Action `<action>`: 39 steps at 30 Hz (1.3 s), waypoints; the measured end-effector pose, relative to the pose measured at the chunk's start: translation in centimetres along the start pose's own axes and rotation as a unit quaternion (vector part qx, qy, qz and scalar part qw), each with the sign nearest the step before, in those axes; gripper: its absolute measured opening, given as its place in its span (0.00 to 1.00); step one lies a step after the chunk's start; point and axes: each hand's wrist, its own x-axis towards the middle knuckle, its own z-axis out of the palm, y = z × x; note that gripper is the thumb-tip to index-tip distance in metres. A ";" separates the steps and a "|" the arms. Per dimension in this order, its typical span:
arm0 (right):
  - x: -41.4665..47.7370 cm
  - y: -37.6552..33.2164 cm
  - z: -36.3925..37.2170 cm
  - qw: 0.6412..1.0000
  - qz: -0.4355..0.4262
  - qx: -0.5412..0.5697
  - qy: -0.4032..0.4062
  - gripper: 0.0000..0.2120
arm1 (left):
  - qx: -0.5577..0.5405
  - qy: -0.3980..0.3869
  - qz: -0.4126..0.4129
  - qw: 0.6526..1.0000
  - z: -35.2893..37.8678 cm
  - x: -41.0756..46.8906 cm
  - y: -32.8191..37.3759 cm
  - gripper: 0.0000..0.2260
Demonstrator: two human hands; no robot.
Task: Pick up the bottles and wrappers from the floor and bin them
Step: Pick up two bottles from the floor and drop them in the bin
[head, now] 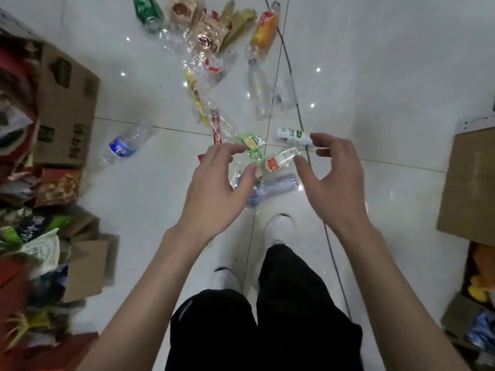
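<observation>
As the left hand (214, 183) and right hand (334, 180) spread empty fingers (329, 141), a white red-labelled bottle (281, 162) lies between.

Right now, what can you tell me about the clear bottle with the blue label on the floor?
The blue-label bottle is thin clear plastic, dented, apparently empty, with a blue band printed white round its middle. It lies on its side, slanted, on the glossy white floor, its upper end at a tile joint, apart from the other litter and near the cardboard box, seemingly not touching it. A cap cannot be made out.
</observation>
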 end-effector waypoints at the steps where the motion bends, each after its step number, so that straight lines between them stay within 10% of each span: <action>1: 0.7 2.0 1.5 1.000 -0.009 -0.006 -0.003 0.20 | 0.005 -0.005 0.003 1.000 1.6 0.6 -2.1 0.14; 16: 6.9 23.0 18.0 0.984 -0.144 -0.098 -0.039 0.21 | 0.124 -0.070 0.091 0.986 20.6 5.8 -23.0 0.22; 39: 10.1 24.5 24.1 0.929 -0.225 -0.246 -0.162 0.24 | 0.226 -0.086 0.142 0.960 23.5 5.2 -29.9 0.31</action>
